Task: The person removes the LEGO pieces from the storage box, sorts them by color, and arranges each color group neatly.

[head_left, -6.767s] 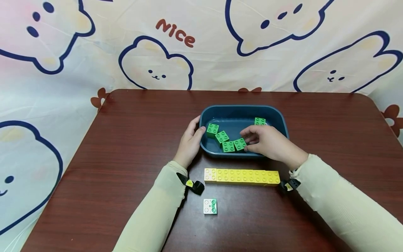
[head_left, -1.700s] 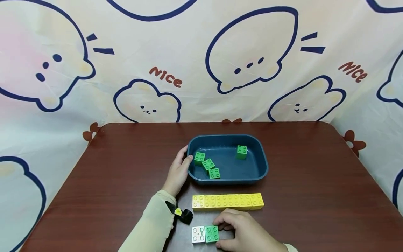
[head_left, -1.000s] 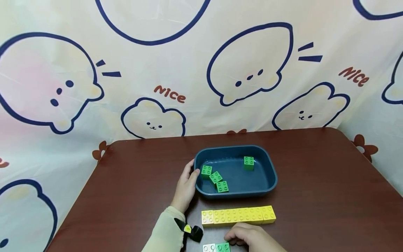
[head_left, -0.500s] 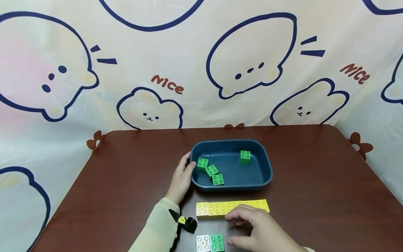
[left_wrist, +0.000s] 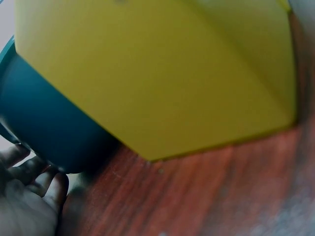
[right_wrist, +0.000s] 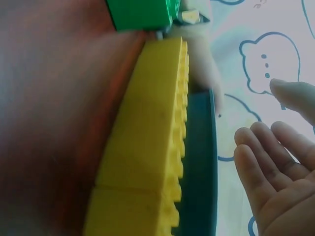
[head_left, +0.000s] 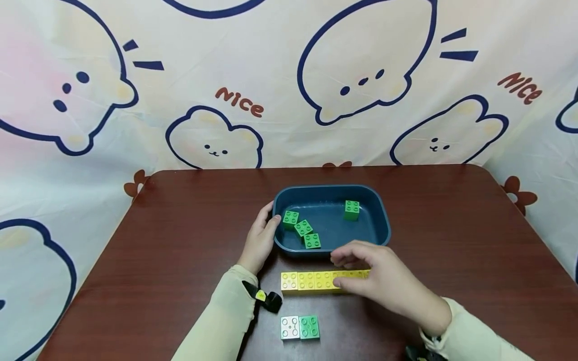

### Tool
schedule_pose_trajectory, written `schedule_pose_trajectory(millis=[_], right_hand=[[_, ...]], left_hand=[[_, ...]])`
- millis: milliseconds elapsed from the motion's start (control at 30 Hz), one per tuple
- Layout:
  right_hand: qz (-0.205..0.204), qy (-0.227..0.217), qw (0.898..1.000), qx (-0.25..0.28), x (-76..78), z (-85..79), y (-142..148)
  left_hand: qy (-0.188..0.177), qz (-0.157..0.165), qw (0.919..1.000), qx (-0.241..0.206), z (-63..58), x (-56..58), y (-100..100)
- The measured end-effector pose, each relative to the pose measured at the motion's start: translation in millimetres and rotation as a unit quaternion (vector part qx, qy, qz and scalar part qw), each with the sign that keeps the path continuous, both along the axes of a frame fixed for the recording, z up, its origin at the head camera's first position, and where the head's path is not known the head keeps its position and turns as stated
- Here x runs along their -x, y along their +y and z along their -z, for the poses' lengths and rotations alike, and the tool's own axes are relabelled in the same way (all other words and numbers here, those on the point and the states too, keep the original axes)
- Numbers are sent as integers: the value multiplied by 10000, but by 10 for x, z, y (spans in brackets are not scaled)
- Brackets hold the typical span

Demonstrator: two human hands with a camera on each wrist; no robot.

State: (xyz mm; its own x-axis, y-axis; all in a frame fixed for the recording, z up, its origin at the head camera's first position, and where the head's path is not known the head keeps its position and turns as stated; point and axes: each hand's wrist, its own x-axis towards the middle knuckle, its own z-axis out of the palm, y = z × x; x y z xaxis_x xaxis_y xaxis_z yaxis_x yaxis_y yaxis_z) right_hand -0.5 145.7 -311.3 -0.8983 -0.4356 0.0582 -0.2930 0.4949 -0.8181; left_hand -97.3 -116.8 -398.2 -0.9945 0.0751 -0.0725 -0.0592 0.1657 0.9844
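Note:
My left hand (head_left: 259, 243) holds the left end of a dark blue tray (head_left: 325, 187), thumb at the rim and fingers along the outside wall. Three green toy bricks (head_left: 303, 228) lie at the tray's left, and one green brick (head_left: 351, 209) stands at its back right. My right hand (head_left: 384, 278) hovers with nothing in it over the right part of a yellow brick row (head_left: 307, 282), hiding that end; its thumb and fingers are spread apart in the right wrist view. In front, a white brick (head_left: 290, 328) and a green brick (head_left: 309, 327) sit side by side.
The brown wooden table (head_left: 180, 281) carries everything. Behind it hangs a pale cloth (head_left: 280, 135) with cartoon outlines. A black wrist camera (head_left: 272, 302) sits on the left wrist, close to the yellow row's left end.
Earlier my right hand took a green brick from the tray and set it against the white brick. It has since let go and moved up over the yellow row. My left hand stays on the tray.

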Motion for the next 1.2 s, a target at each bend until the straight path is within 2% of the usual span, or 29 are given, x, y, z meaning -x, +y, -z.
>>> schedule_pose_trajectory(millis=[267, 533, 900, 1200], right_hand=[[95, -42, 9997, -202, 283, -19, -7], [88, -102, 9988, -480, 506, 47, -31], [-21, -764, 9959, -486, 689, 203, -103], [-90, -923, 9942, -544, 800, 234, -142]], left_hand=[[-15, 58, 10000, 55, 14, 34, -25], [44, 60, 9999, 76, -2, 70, 0], [-163, 28, 9998, 80, 7, -5, -33], [-101, 44, 9999, 16, 0, 14, 5]])
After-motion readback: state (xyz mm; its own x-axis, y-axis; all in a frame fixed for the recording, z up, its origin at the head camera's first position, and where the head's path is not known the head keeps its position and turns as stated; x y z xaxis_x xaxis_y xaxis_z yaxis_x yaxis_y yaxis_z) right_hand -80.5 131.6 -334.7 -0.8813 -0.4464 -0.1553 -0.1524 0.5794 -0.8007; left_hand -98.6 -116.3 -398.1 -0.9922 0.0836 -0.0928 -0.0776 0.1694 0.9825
